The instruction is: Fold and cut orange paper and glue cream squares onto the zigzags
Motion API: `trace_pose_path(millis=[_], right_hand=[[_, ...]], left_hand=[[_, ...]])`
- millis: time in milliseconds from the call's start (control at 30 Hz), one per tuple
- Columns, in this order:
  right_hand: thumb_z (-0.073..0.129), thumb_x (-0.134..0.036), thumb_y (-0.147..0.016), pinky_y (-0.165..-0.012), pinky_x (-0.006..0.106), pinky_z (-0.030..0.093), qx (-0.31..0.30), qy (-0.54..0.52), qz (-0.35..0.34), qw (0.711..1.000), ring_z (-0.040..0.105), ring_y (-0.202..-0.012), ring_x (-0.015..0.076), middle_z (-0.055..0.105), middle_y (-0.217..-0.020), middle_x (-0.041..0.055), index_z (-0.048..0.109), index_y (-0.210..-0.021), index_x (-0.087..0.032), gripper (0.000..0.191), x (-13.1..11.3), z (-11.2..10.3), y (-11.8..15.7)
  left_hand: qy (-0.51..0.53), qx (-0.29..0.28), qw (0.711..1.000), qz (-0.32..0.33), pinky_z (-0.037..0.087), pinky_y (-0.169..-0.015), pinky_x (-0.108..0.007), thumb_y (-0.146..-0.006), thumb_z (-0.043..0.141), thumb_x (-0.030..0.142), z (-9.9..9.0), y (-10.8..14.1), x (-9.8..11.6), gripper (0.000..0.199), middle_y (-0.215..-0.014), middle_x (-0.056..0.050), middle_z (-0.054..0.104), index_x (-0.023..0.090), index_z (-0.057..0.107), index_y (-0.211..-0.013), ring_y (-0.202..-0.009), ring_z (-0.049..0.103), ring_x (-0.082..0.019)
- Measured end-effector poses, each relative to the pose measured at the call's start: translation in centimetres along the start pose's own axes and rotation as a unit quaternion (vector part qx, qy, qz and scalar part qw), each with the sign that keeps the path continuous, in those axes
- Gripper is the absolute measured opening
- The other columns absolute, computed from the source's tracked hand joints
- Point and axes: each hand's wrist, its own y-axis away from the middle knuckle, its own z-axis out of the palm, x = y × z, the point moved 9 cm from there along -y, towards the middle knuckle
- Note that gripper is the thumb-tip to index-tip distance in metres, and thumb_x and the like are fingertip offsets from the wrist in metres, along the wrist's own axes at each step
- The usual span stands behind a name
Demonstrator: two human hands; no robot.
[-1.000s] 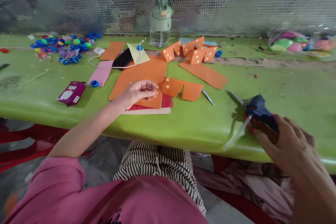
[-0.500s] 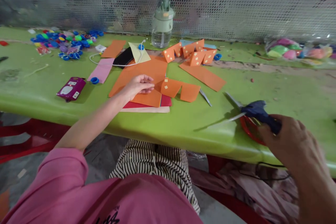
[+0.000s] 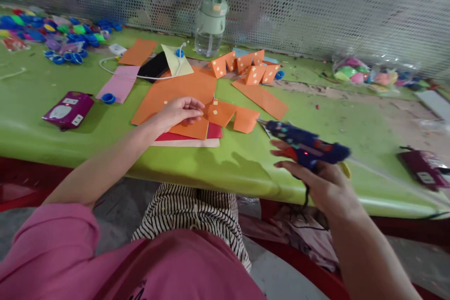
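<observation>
A dark blue hot glue gun (image 3: pixel 309 143) with a small red light is in the grip of my right hand (image 3: pixel 328 178). Its nozzle points left, close to the right end of a notched orange paper piece (image 3: pixel 221 115) bearing small cream squares; whether it touches is unclear. My left hand (image 3: pixel 183 111) rests over a larger orange paper sheet (image 3: pixel 183 84), fingers curled and thumb close to the fingertips, just left of the notched piece. Anything between those fingertips is too small to make out. Behind are folded orange pieces with cream squares (image 3: pixel 255 65) and an orange strip (image 3: pixel 262 98).
A water bottle (image 3: pixel 211 23) stands by the perforated metal panel. On the left lie a purple power box (image 3: pixel 68 110), a blue cap (image 3: pixel 108 98), a phone (image 3: pixel 153 64) and many coloured caps (image 3: pixel 70 33). At right are a bagged bunch (image 3: pixel 365 75) and another purple box (image 3: pixel 425 166).
My right hand has moved left with the glue gun and turned it, so its nozzle now lies by the orange paper. My left hand keeps its place over the paper. The view has shifted right.
</observation>
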Motion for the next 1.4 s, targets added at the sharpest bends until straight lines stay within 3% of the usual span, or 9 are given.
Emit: trace_pose_path(millis=[100, 267, 467, 767, 1167, 1400], right_hand=[[0.068, -0.049, -0.085, -0.072, 0.034, 0.06, -0.119, -0.087, 0.05, 0.988, 0.074, -0.087, 0.0249, 0.079, -0.102, 0.0108, 0.074, -0.109, -0.018, 0.039, -0.4, 3.9, -0.8], [0.06, -0.058, -0.086, -0.062, 0.032, 0.053, -0.127, 0.03, 0.041, 0.991, 0.067, -0.069, 0.0203, 0.075, -0.079, 0.0058, 0.073, -0.095, -0.018, 0.043, -1.9, 6.0, -2.6], [0.049, -0.072, -0.087, -0.047, 0.029, 0.035, -0.115, 0.111, 0.031, 0.987, 0.052, -0.052, 0.016, 0.056, -0.054, 0.0007, 0.063, -0.073, -0.021, 0.054, -2.4, 6.9, -4.0], [0.048, -0.077, -0.086, -0.044, 0.029, 0.025, -0.111, 0.134, 0.052, 0.983, 0.03, -0.046, 0.0103, 0.033, -0.048, -0.0047, 0.036, -0.057, -0.026, 0.06, -2.3, 7.7, -4.2], [0.049, -0.077, -0.085, -0.044, 0.028, 0.024, -0.104, 0.124, 0.057, 0.985, 0.032, -0.045, 0.0103, 0.035, -0.047, -0.0047, 0.042, -0.06, -0.025, 0.058, -2.4, 7.9, -4.4], [0.046, -0.081, -0.082, -0.045, 0.028, 0.028, -0.11, 0.136, 0.069, 0.982, 0.041, -0.045, 0.0121, 0.047, -0.048, -0.0018, 0.058, -0.066, -0.021, 0.064, -1.8, 7.9, -4.6]], left_hand=[[-0.036, -0.018, 0.999, 0.023, 0.047, -0.062, -0.021, -0.086, 0.07, 0.014, 0.5, 0.0, -0.1, 0.013, -0.085, -0.002, 0.071, 0.018, 0.07, -0.098, -0.07, 0.067, -0.009], [-0.065, -0.025, 0.997, 0.021, 0.045, -0.06, -0.021, -0.086, 0.07, 0.012, 0.9, 0.1, -0.1, 0.015, -0.085, -0.001, 0.069, 0.018, 0.07, -0.1, -0.069, 0.066, -0.008], [-0.073, -0.05, 0.996, 0.011, 0.048, -0.065, -0.024, -0.084, 0.069, 0.008, 1.3, -0.5, -0.4, 0.026, -0.084, -0.001, 0.07, 0.016, 0.07, -0.109, -0.068, 0.066, -0.01], [-0.085, -0.067, 0.994, 0.014, 0.048, -0.063, -0.024, -0.083, 0.068, 0.005, 1.5, -0.8, -0.4, 0.031, -0.082, -0.002, 0.072, 0.013, 0.071, -0.112, -0.067, 0.066, -0.01], [-0.086, -0.07, 0.994, 0.02, 0.048, -0.063, -0.024, -0.082, 0.069, 0.003, 1.6, -0.9, -0.3, 0.032, -0.08, -0.002, 0.072, 0.013, 0.072, -0.112, -0.065, 0.066, -0.011], [-0.095, -0.074, 0.992, 0.03, 0.048, -0.063, -0.025, -0.082, 0.069, 0.006, 1.7, -1.0, -0.5, 0.033, -0.083, -0.003, 0.073, 0.014, 0.072, -0.114, -0.066, 0.066, -0.011]])
